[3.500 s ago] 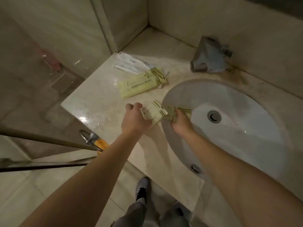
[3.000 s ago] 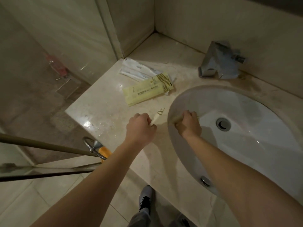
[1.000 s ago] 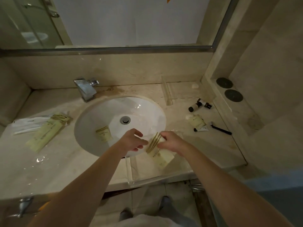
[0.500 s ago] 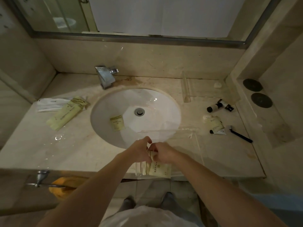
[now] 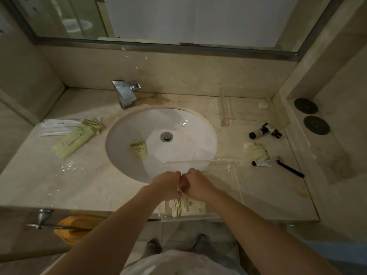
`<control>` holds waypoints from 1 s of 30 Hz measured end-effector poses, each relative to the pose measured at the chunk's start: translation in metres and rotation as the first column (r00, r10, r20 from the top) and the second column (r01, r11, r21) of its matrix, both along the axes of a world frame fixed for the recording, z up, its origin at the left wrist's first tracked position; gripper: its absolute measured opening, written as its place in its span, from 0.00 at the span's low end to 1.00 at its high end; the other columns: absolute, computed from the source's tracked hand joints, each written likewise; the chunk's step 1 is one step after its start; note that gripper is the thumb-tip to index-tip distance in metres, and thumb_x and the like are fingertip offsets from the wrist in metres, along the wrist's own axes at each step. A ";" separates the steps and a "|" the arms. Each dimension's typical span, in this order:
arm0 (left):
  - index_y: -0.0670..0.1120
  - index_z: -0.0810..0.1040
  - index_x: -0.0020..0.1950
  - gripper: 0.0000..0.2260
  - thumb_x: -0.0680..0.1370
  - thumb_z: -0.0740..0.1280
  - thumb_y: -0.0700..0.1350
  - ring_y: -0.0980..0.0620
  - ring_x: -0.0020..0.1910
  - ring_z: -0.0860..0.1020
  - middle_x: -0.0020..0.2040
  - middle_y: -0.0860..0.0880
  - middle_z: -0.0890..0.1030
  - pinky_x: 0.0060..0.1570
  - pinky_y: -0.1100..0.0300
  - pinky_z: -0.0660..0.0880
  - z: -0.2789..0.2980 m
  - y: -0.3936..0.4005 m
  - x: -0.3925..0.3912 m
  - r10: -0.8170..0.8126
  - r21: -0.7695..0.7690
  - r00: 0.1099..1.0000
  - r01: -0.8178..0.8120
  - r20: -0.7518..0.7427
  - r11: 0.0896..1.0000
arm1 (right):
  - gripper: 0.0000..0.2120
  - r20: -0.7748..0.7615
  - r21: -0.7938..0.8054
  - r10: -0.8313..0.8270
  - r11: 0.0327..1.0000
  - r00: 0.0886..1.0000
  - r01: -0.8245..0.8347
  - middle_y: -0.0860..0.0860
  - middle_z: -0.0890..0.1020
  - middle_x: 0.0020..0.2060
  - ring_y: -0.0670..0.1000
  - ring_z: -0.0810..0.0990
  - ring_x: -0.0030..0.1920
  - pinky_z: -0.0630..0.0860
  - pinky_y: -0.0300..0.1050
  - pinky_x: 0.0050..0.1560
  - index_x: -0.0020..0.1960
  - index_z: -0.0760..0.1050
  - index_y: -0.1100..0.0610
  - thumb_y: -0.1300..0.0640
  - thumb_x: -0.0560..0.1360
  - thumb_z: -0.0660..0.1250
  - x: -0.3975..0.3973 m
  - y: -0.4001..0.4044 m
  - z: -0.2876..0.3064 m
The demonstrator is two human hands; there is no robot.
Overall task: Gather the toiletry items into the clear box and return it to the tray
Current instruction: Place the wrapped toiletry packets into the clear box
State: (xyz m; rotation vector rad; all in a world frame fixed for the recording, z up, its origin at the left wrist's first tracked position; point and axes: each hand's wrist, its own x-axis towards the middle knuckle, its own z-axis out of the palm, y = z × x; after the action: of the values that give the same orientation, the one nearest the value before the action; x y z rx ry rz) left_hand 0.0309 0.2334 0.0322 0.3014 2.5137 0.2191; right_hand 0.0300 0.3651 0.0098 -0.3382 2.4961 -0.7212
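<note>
A hotel-style bathroom: marble vanity (image 5: 79,185), undermount sink (image 5: 188,126), faucet (image 5: 125,93), mirror (image 5: 178,16), wrapped toiletries (image 5: 76,137).

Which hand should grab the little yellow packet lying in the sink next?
Probably the left hand. The packet lies in the sink's left half, nearer that hand; the right hand would have to cross over.

Glossy white ceramic basin (image 5: 184,126) catching glints, set in a polished beige marble counter (image 5: 35,175) (stained brown behind the shiny chrome metal tap (image 5: 125,93)). Transparent hard-plastic clear box (image 5: 234,175), smooth-walled. Pale yellow matt paper sachet (image 5: 139,150) lying in the bowl.
</note>
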 end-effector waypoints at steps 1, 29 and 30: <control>0.44 0.74 0.56 0.17 0.72 0.69 0.50 0.45 0.51 0.77 0.52 0.46 0.79 0.47 0.54 0.75 0.000 0.001 -0.001 -0.044 -0.035 0.999 0.045 0.018 0.998 | 0.07 0.001 0.009 0.001 1.000 1.000 -0.001 0.55 0.78 0.46 0.56 0.78 0.47 0.78 0.55 0.49 0.48 0.80 0.56 0.58 0.71 0.66 0.000 0.003 -0.001; 0.45 0.73 0.57 0.23 0.69 0.74 0.54 0.46 0.54 0.77 0.56 0.48 0.79 0.56 0.53 0.75 0.022 0.059 -0.065 -0.125 -0.090 0.988 0.133 0.092 0.987 | 0.06 -0.203 -0.061 -0.264 0.964 0.943 0.257 0.52 0.81 0.45 0.55 0.79 0.45 0.77 0.49 0.46 0.48 0.74 0.54 0.53 0.73 0.66 -0.025 0.061 0.019; 0.46 0.74 0.54 0.17 0.71 0.72 0.53 0.46 0.53 0.77 0.54 0.48 0.79 0.54 0.54 0.75 0.025 0.065 -0.072 -0.062 -0.008 0.998 0.062 0.001 0.998 | 0.06 -0.247 -0.106 -0.327 0.945 0.912 0.310 0.52 0.80 0.45 0.54 0.79 0.44 0.77 0.49 0.45 0.48 0.74 0.54 0.53 0.73 0.66 -0.030 0.070 0.021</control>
State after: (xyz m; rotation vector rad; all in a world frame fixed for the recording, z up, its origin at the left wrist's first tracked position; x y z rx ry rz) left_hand -0.0414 0.2982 0.0572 0.3752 2.4994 0.1846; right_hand 0.0001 0.4348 0.0308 -0.0456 2.8220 -0.9404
